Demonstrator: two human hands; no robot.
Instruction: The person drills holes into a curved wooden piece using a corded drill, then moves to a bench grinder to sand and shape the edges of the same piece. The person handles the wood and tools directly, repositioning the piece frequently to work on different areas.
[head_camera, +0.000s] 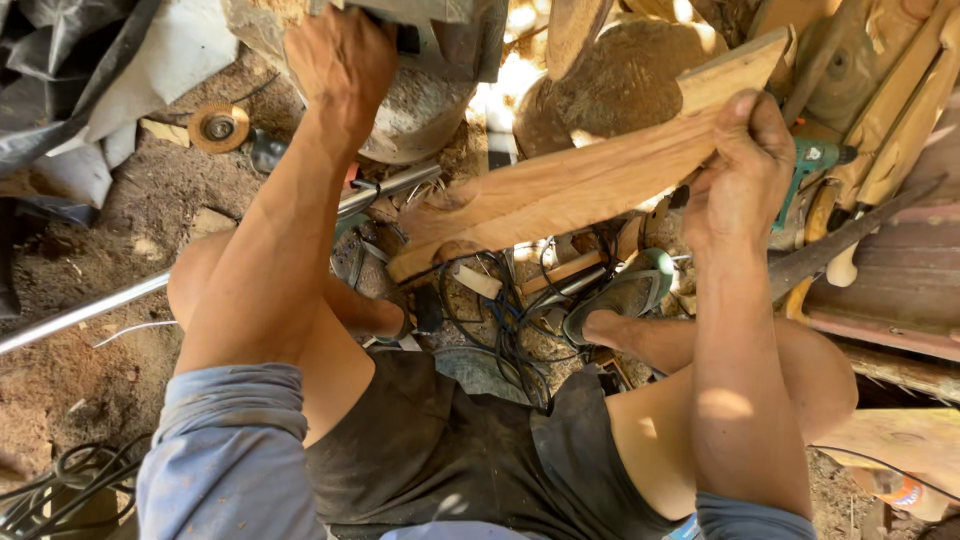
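Bright daylight from above w/ dappled shade, blown-out glare top centre, sharp focus, slight wide-angle stretch at edges.

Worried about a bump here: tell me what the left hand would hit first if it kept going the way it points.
The left hand points up the frame and already rests on a grey tool on the wood stump; that tool comes first, though depth is unclear.

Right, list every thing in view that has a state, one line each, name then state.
wooden plank: lifted off the ground, tilted, gripped near its upper end.
right hand: closed around the plank.
left hand: resting on the grey tool at the top, grip unclear.
grey tool: mostly cut off by the frame; running or not, cannot tell.
metal pipe: lying on the dirt.
grinding disc: lying flat, loose on the ground.
cables: tangled on the ground.
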